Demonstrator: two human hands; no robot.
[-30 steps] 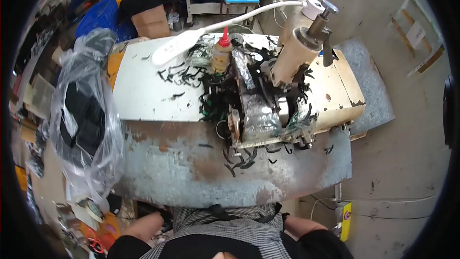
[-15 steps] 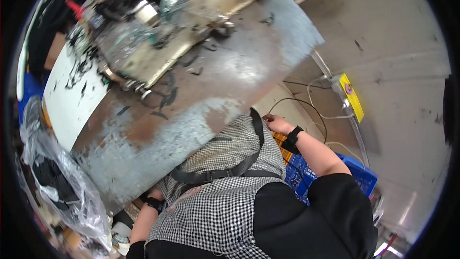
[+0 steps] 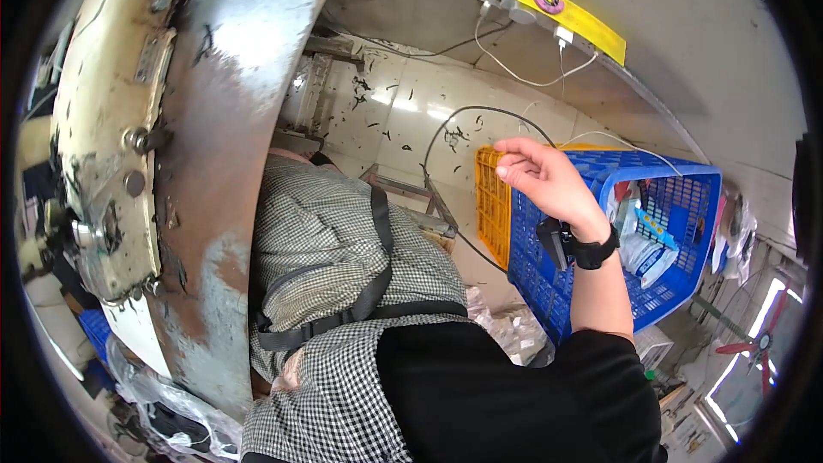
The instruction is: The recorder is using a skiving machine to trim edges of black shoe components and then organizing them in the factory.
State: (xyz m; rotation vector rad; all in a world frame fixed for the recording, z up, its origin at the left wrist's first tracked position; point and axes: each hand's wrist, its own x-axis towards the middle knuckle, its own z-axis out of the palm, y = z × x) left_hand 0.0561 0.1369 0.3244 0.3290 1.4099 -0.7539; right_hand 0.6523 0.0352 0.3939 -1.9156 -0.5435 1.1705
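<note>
My right hand (image 3: 553, 180) is raised in front of the stacked crates, its fingers loosely bent and the thumb apart from them. Nothing shows in its grasp. Behind the fingertips stands a yellow plastic crate (image 3: 491, 214); whether they touch it I cannot tell. Beside that is a blue plastic crate (image 3: 536, 291), tipped with its mouth to the right, with plastic packets (image 3: 647, 253) inside. A black band with a small device (image 3: 591, 249) circles my right wrist. My left hand cannot be made out; the checked apron (image 3: 343, 249) and the table edge lie on that side.
A worn metal table (image 3: 206, 137) carrying a cream machine (image 3: 103, 146) runs along my left. Dark scraps litter the pale floor (image 3: 394, 111). A black cable (image 3: 441, 133) loops near the crates. A yellow socket strip (image 3: 570, 17) is on the wall, and a fan (image 3: 761, 343) stands far right.
My view has swung to the right, away from the machine. My right hand has moved from beside my lap up to the crates. My left forearm has gone out of sight.
</note>
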